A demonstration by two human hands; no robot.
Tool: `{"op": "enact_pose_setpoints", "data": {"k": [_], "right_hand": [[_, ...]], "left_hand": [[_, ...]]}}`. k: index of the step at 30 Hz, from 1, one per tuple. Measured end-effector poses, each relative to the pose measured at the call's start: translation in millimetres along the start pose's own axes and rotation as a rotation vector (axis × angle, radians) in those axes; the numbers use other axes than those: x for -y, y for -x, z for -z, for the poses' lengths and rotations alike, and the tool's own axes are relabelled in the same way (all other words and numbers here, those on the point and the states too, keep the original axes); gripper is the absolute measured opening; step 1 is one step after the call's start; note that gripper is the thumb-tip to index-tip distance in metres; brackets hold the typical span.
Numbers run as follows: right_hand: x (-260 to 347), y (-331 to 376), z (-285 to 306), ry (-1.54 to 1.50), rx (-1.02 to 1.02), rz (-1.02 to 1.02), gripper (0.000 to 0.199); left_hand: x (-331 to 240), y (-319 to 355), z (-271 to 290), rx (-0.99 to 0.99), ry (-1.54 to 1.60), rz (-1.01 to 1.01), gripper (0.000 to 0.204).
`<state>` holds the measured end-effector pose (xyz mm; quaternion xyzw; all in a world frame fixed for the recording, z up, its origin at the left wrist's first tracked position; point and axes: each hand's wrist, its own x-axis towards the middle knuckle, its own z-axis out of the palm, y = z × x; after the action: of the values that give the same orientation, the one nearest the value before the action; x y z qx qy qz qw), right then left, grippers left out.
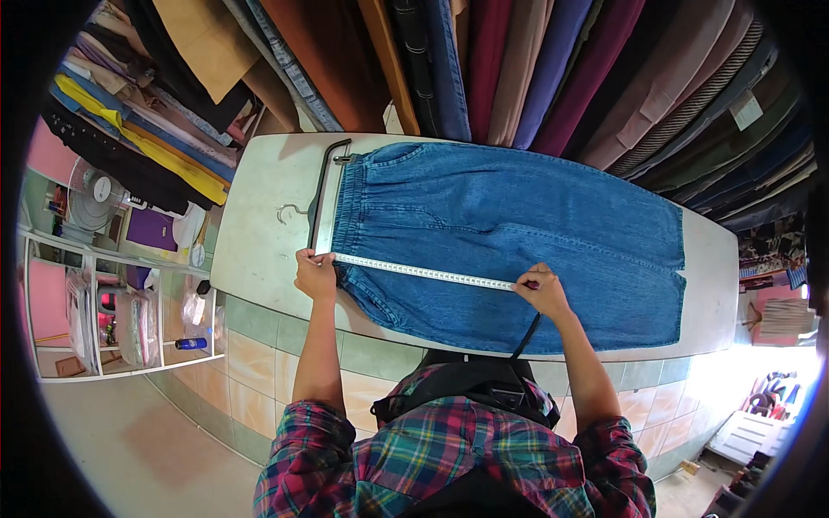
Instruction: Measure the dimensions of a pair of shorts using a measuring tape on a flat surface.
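A pair of blue denim trousers (518,216) lies flat on a white table (259,198), its elastic waistband toward the left. Across the denim runs a white measuring tape (423,271), stretched straight from the waistband along the near leg. My left hand (316,274) pinches the tape's end at the waistband edge. Further right, my right hand (541,289) grips the tape between thumb and fingers, close above the cloth. A dark strip (526,337) runs down from below this hand toward my body. Beside the waistband is a dark clip hanger (316,190), its hook pointing left.
Hanging trousers (518,69) in many colours line the table's far side. At the left are stacked folded clothes (138,129), a fan (93,194) and white shelves (95,375) with packaged goods. A black bag (484,393) sits at my waist, against the table's near edge.
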<state>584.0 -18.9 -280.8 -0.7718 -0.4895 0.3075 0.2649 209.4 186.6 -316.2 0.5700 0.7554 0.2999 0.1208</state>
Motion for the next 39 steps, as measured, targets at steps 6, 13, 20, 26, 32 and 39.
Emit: {"op": "enact_pose_setpoints", "data": {"k": [6, 13, 20, 26, 32, 39], "right_hand": [[-2.1, 1.4, -1.8, 0.047, -0.067, 0.036, 0.014], [-33.7, 6.1, 36.5, 0.188, -0.147, -0.085, 0.012], [-38.5, 16.8, 46.8, 0.276, -0.138, -0.18, 0.011], [-38.7, 16.3, 38.5, 0.394, -0.152, -0.138, 0.01], [-38.1, 18.9, 36.6, 0.422, -0.174, -0.1, 0.01], [-37.4, 16.7, 38.3, 0.434, -0.139, -0.107, 0.009]], "left_hand": [[-12.7, 1.3, 4.4, 0.001, -0.315, -0.184, 0.032], [-9.9, 0.4, 4.3, -0.027, -0.331, -0.211, 0.034], [-10.8, -1.2, 4.8, -0.023, -0.359, -0.21, 0.035], [-12.1, -1.2, 4.9, -0.011, -0.383, -0.189, 0.036], [-18.6, -2.0, 7.4, 0.016, -0.416, -0.145, 0.04], [-49.4, 25.6, 9.4, -0.114, -0.284, -0.308, 0.035]]}}
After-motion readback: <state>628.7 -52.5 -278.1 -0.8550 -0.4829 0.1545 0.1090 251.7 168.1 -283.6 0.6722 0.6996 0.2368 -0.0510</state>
